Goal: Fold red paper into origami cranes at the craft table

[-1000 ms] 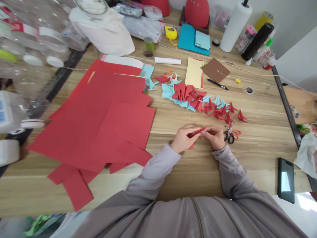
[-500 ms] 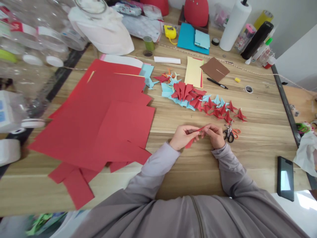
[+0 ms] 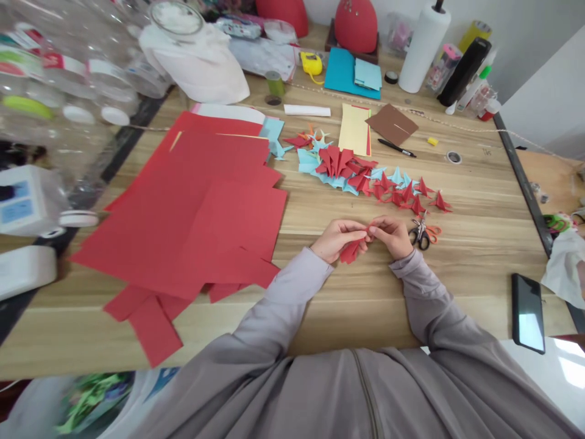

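Observation:
Between my two hands is a small folded piece of red paper (image 3: pixel 350 251), held just above the wooden table. My left hand (image 3: pixel 338 239) pinches it from the left, with the paper's lower part hanging below the fingers. My right hand (image 3: pixel 391 235) grips its upper right tip between thumb and fingers. Beyond them lies a row of red folded paper cranes (image 3: pixel 406 195), with light blue cranes (image 3: pixel 397 177) among them. Black-handled scissors (image 3: pixel 420 235) and an orange-handled pair (image 3: pixel 433 231) rest beside my right hand.
Large red paper sheets (image 3: pixel 183 213) overlap on the left. Yellow paper (image 3: pixel 354 131), a brown square (image 3: pixel 392 124), a pen (image 3: pixel 397 148) and a tape roll (image 3: pixel 454 158) lie farther back. A phone (image 3: pixel 528 311) sits at the right edge; plastic bottles (image 3: pixel 77 79) crowd the far left.
My hands have drawn slightly closer together on the red paper. Its lower part now hangs more visibly, with folds showing. The view has shifted a little.

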`<state>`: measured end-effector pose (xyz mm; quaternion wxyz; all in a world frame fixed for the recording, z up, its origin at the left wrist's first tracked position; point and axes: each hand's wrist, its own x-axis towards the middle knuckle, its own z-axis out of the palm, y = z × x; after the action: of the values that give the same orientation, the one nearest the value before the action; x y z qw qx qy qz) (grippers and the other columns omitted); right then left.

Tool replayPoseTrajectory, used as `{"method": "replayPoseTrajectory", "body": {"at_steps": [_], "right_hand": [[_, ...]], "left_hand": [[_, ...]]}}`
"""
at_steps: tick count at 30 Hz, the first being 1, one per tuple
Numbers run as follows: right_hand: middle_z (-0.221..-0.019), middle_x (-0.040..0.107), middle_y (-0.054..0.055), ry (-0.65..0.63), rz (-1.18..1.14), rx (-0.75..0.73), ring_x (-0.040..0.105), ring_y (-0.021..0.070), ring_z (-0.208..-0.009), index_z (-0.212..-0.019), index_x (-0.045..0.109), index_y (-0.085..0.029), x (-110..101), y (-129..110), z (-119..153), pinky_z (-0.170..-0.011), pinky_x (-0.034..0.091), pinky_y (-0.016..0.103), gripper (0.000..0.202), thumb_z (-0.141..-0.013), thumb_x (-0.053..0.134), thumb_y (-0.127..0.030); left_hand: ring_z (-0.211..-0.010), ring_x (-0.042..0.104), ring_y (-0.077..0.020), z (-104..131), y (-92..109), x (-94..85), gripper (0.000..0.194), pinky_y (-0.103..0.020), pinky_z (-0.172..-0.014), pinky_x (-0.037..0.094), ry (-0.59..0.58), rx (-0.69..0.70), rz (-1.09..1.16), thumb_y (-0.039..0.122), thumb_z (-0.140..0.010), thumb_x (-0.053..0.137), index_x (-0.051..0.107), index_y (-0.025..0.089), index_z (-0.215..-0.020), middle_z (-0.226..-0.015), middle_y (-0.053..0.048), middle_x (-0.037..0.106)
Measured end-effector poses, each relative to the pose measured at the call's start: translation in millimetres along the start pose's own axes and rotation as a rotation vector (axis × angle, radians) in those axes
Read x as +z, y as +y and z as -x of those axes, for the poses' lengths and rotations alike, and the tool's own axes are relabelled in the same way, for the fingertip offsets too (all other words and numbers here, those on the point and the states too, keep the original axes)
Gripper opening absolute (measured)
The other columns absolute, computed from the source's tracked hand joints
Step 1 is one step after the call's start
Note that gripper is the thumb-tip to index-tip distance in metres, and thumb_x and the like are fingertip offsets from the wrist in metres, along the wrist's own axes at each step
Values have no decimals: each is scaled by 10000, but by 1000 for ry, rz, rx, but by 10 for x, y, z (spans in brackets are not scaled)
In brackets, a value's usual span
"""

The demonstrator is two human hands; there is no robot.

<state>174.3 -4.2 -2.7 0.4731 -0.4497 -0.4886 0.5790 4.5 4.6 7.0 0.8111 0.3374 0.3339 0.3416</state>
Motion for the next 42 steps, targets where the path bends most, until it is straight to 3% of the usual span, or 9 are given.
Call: {"method": "replayPoseTrajectory", "body": {"at_steps": [4,8,20,30,34,42], "right_hand": [[-556,657,-7,-4,25,-21,576,96,-474,-677,657,-166,-14,10,-20,-493,499,233,303,-608,796,-426],[-546,656,-7,-3,32,-42,566,95,-454,-657,670,-166,-5,2,-16,-474,497,235,296,-578,811,-415],[-567,684,5,-46,20,-41,601,111,-470,-656,715,-177,-12,-19,22,-489,521,247,211,-632,787,-374],[-596,696,15,-76,59,-74,628,114,-505,-692,727,-164,-16,-18,10,-520,528,236,208,-712,734,-370],[-602,699,10,-20,45,-95,625,111,-496,-717,725,-168,-23,-19,8,-509,525,235,177,-691,757,-340],[-611,697,4,-42,1,-86,626,109,-501,-729,709,-162,-48,23,-11,-517,526,240,164,-668,782,-295]], "left_hand": [[-504,627,-125,-20,-3,-29,294,-239,-479,520,-24,-36,-27,310,-597,797,681,83,-745,-686,-66,698],[-484,615,-120,-31,1,-20,319,-226,-452,509,23,-79,-78,380,-663,762,681,75,-712,-649,-79,689],[-453,572,-87,23,-41,15,286,-199,-422,477,61,10,-182,360,-629,783,713,94,-707,-622,-55,688],[-402,551,-80,59,21,67,203,-193,-368,461,168,16,-224,273,-668,751,682,83,-684,-572,-31,657],[-382,544,-82,63,22,68,150,-195,-352,452,173,10,-202,217,-682,728,679,77,-691,-569,-29,652],[-391,544,-82,64,6,78,156,-201,-353,452,169,28,-187,228,-683,728,675,81,-693,-584,-28,653]]}}
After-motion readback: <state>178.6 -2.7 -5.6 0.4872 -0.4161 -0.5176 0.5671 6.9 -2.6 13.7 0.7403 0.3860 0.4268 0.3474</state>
